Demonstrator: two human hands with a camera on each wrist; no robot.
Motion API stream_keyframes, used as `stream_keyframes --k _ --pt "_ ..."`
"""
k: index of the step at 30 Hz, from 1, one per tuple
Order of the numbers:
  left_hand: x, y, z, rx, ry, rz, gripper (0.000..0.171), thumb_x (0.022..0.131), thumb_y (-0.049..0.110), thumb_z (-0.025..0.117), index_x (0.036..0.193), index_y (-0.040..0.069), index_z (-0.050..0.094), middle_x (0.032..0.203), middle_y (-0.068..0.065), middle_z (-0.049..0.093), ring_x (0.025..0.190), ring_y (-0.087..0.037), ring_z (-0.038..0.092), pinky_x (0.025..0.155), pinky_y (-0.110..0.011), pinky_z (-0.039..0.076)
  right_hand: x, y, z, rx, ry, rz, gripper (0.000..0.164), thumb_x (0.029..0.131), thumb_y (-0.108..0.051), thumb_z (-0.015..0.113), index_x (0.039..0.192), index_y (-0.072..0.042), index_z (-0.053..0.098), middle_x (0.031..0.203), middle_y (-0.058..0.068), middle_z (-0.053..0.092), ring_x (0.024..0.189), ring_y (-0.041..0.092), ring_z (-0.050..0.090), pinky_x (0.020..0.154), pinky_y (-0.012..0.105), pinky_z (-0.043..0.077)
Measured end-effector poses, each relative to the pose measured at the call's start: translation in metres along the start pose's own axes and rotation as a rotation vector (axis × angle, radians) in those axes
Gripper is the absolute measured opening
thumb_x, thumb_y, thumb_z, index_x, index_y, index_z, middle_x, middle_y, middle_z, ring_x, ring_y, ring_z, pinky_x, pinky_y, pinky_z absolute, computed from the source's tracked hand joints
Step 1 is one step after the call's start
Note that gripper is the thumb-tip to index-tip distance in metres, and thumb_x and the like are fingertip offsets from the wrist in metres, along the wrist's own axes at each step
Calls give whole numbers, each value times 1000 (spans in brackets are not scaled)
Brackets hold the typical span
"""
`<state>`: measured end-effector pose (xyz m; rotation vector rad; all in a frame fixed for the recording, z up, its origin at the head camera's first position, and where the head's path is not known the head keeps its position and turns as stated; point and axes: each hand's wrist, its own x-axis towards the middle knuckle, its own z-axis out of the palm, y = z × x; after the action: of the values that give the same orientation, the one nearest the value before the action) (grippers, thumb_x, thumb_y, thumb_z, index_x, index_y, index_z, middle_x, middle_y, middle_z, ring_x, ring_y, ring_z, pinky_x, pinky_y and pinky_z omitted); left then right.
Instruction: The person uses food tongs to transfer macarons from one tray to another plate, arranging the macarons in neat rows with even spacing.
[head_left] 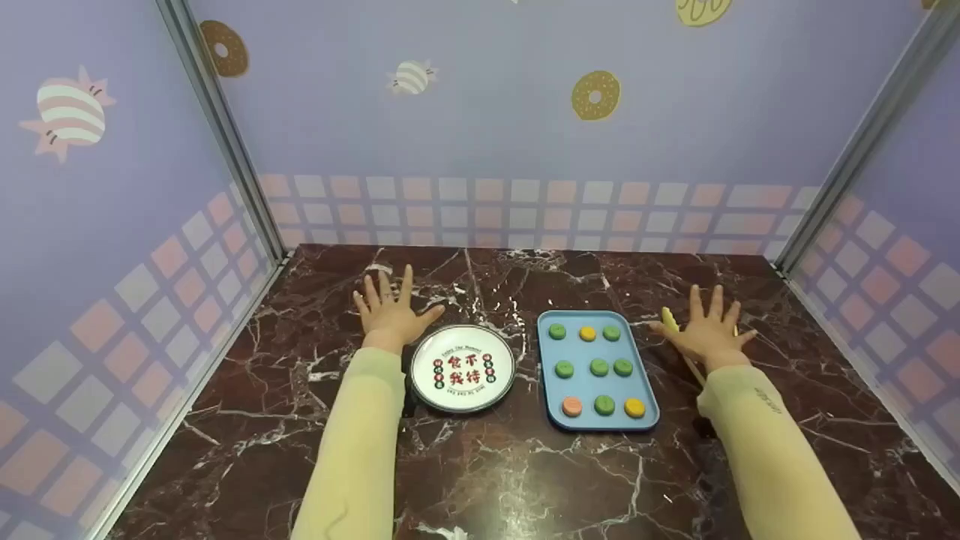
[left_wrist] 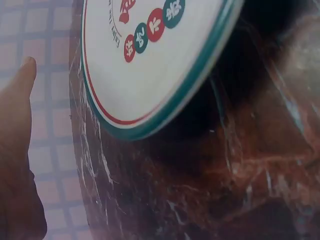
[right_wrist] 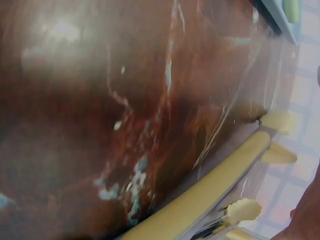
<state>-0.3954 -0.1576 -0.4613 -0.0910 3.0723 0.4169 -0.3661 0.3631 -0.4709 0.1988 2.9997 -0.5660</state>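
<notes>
My left hand (head_left: 394,315), fingers spread, is at the far left side of a round white plate (head_left: 424,360) with a green rim and red and green lettering. The thumb lies right by the plate's rim. To the right, my right hand (head_left: 709,334) also has its fingers spread, above yellow tongs (right_wrist: 210,187) with scalloped tips. It partly hides them in the head view; nothing is gripped. Between the hands, a light blue tray (head_left: 581,386) holds rows of small round pieces, mostly green, with some yellow ones (head_left: 634,408) and a pink one (head_left: 572,406).
Everything lies on a dark red marbled tabletop (head_left: 480,480). Purple panels with a tile pattern and printed sweets enclose the left, back (head_left: 487,135) and right sides. Metal posts (head_left: 225,135) stand at the back corners.
</notes>
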Motion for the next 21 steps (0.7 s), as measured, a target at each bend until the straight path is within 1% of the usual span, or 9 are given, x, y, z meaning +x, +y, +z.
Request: stream_keyframes --k 3,8,10,12,15,19,21 --pt "-2 -11 0 -61 -4 -11 102 94 82 36 163 32 -19 169 -23 -22 154 -46 -28 127 -68 -22 -2 7 -2 34 0 18 121 90 -84 43 161 -12 -23 158 27 -41 141 64 -33 100 98 -14" --pt "-11 -23 1 -177 -3 -43 103 95 81 36 163 28 -20 170 -28 -15 155 -50 -21 131 -70 -9 -8 15 -2 125 8 65 120 92 -82 43 158 -12 -28 155 27 -45 139 65 -35 99 99 -13" --pt "-15 -26 2 -239 -2 -64 104 95 81 35 164 25 -18 170 -31 -9 156 -52 -14 132 -71 3 -13 17 -2 164 13 92 120 92 -82 42 157 -12 -30 155 26 -46 139 65 -35 100 99 -13" --pt "-19 -27 3 -312 -11 -89 106 95 82 34 165 20 -15 170 -32 -3 157 -53 -6 130 -73 12 -16 19 -1 205 15 119 121 91 -83 41 157 -13 -31 154 25 -48 141 64 -34 101 98 -12" --pt "-25 -30 5 -445 -29 -112 107 95 83 32 166 14 -9 169 -32 5 156 -54 4 127 -76 18 -23 22 0 268 13 160 123 90 -85 42 155 -14 -35 154 24 -49 143 64 -31 103 97 -12" --pt "-33 -31 7 -601 -33 -103 103 98 79 31 166 7 5 168 -31 18 155 -52 19 130 -71 19 -33 30 1 354 19 212 124 90 -84 43 153 -15 -39 156 25 -46 145 64 -29 105 96 -11" --pt "-38 -32 9 -647 -26 -97 100 99 77 31 165 3 14 166 -31 25 153 -50 26 131 -67 22 -39 34 0 389 29 231 123 91 -83 42 152 -14 -40 158 27 -43 145 65 -27 108 95 -7"
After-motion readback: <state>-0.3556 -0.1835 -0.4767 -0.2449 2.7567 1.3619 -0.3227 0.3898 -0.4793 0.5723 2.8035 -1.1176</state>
